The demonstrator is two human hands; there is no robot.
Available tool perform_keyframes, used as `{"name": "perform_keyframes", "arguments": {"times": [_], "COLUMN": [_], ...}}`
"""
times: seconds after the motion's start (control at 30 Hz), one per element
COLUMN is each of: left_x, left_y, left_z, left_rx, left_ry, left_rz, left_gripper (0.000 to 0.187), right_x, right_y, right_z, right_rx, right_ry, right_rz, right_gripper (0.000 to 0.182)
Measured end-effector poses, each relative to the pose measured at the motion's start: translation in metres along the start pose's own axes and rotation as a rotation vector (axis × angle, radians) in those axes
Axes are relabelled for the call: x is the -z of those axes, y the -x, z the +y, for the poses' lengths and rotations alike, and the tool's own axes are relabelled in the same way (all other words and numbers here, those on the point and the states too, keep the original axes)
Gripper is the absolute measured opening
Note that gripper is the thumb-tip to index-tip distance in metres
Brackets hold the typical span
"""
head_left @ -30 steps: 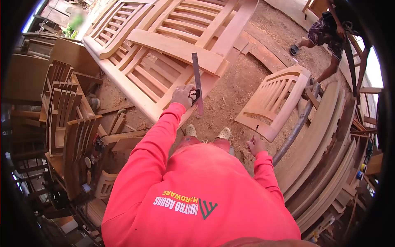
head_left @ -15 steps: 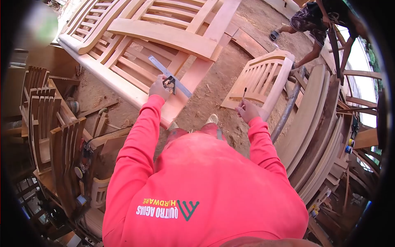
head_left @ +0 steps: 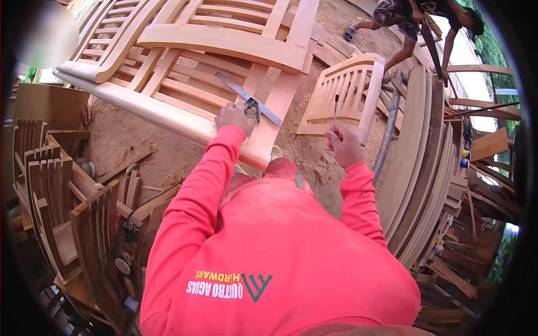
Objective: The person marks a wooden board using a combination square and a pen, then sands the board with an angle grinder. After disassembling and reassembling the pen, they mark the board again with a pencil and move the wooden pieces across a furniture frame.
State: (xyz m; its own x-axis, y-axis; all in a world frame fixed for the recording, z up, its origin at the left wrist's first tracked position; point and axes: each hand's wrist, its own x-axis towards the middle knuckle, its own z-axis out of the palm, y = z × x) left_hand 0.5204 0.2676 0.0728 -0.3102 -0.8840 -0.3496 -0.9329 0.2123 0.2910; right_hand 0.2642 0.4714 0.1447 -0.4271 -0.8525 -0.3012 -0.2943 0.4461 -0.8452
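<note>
My left hand (head_left: 234,116) is closed on a combination square (head_left: 268,113), its fingers at the dark head. The square's metal blade lies across the end board of a pale slatted wooden frame (head_left: 255,150). To the right, my right hand (head_left: 344,147) pinches a slim pencil-like stick (head_left: 335,112) with a dark end. The stick points upward, away from the wood. Behind it leans a smaller slatted panel (head_left: 325,117) with a curved top rail.
Long planks (head_left: 412,151) are stacked at the right beside a metal pipe (head_left: 388,131). Another person (head_left: 414,22) bends over at the upper right, holding a long dark piece. Slatted chair-like parts (head_left: 95,235) crowd the left. Sawdust covers the dirt ground (head_left: 120,131).
The view has shifted, so the frame's end sits further right. My left hand stays on the square against the frame. My right hand has lifted slightly, and more of the stick shows.
</note>
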Motion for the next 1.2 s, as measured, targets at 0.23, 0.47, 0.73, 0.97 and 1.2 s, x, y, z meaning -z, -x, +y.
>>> {"name": "perform_keyframes", "arguments": {"times": [0.23,0.47,0.73,0.97,1.2], "left_x": [0.039,0.028,0.106,0.119,0.123], "left_y": [0.072,0.156,0.257,0.278,0.315], "left_z": [-0.019,-0.075,-0.096,-0.139,-0.212], "left_rx": [-0.217,0.105,-0.366,-0.657,-0.819], "left_ry": [1.322,1.634,2.725,2.768,2.913], "left_rz": [-0.415,0.109,0.570,0.341,0.067], "left_gripper": [0.052,0.042,0.104,0.102,0.103], "right_x": [-0.085,-0.188,-0.243,-0.294,-0.347], "right_y": [-0.012,-0.049,0.049,0.100,0.169], "right_z": [-0.076,-0.142,-0.239,-0.254,-0.268], "right_rx": [0.307,0.876,0.401,1.202,1.020], "right_ry": [0.186,0.296,-0.570,-0.344,-0.241], "right_rz": [-0.495,-0.997,-1.423,-1.245,-1.203], "right_gripper": [0.016,0.018,0.017,0.015,0.014]}}
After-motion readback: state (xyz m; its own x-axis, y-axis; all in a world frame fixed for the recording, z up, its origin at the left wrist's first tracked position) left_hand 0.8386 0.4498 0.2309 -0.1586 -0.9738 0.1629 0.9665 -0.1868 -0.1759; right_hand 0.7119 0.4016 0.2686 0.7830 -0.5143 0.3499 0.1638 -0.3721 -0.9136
